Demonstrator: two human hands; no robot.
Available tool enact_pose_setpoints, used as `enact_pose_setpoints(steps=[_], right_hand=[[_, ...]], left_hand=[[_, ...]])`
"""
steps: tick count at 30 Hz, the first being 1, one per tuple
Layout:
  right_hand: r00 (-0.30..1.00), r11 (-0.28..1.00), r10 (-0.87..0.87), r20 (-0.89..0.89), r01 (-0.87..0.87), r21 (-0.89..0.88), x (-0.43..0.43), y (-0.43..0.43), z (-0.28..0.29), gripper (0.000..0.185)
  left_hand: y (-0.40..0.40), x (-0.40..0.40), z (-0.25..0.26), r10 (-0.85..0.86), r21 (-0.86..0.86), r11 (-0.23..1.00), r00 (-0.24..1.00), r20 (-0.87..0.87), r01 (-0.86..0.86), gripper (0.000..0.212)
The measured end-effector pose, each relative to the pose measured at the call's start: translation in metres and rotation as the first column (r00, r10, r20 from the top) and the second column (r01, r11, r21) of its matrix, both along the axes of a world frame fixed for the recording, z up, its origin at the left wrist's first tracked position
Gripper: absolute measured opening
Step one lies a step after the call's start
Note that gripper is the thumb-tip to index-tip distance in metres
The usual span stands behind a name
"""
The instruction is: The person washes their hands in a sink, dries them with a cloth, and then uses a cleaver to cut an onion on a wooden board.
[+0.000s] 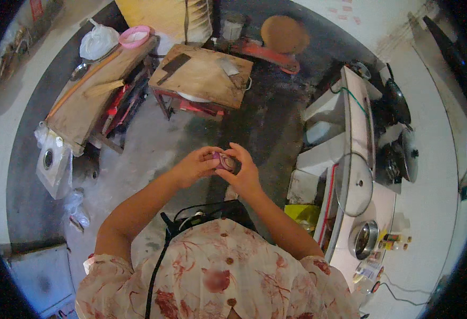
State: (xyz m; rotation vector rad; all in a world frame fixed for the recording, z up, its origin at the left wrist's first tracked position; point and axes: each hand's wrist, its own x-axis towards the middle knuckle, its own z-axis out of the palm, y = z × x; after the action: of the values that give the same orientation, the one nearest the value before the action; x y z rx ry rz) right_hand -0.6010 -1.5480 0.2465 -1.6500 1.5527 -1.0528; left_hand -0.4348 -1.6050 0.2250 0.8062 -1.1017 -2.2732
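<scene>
Both hands meet in front of my body, above the floor, around a small purple thing with pale curved bands, apparently a cut red onion (226,161). My left hand (196,165) grips its left side, with thumb and fingertips pressed on the purple skin. On the other side, the fingers of my right hand (243,169) curl around it, thumb below and forefinger above. Its banded face shows between the two hands. Beyond them stands a low wooden table (201,75), bearing a dark cleaver (175,65) and a pale metal blade (228,66).
A wooden bench (97,93) on the left carries a pink basket (134,36) and a white plastic bag (99,40). To the right, a counter (355,131) holds a glass lid (354,184) and a metal pan (364,240). A black wok (398,101) lies farther right.
</scene>
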Motion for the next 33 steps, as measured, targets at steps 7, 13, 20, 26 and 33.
enact_pose_setpoints(steps=[7,13,20,26,33], right_hand=[[0.954,0.959,0.285,0.094,-0.283,-0.032,0.000,-0.123,-0.025,0.067],[0.975,0.997,0.075,0.209,-0.079,0.010,-0.053,-0.238,-0.078,0.014],[0.963,0.926,-0.019,0.269,-0.085,0.369,-0.103,-0.305,-0.171,0.030],[0.976,0.914,-0.172,0.132,0.108,0.392,-0.085,-0.340,-0.208,0.030],[0.940,0.768,-0.331,-0.082,0.318,0.556,-0.049,-0.360,-0.196,0.029]], left_hand=[[-0.098,0.018,-0.012,0.149,-0.089,0.987,0.971,0.187,-0.134,0.045],[-0.195,0.064,0.006,0.307,0.061,0.948,0.947,0.093,-0.313,0.044],[-0.289,0.088,-0.004,0.452,0.115,0.883,0.890,0.054,-0.456,0.046],[-0.398,0.095,-0.048,0.293,0.220,0.937,0.954,-0.071,-0.271,0.044],[-0.510,0.092,-0.060,0.025,0.211,0.977,0.988,-0.156,0.009,0.051]])
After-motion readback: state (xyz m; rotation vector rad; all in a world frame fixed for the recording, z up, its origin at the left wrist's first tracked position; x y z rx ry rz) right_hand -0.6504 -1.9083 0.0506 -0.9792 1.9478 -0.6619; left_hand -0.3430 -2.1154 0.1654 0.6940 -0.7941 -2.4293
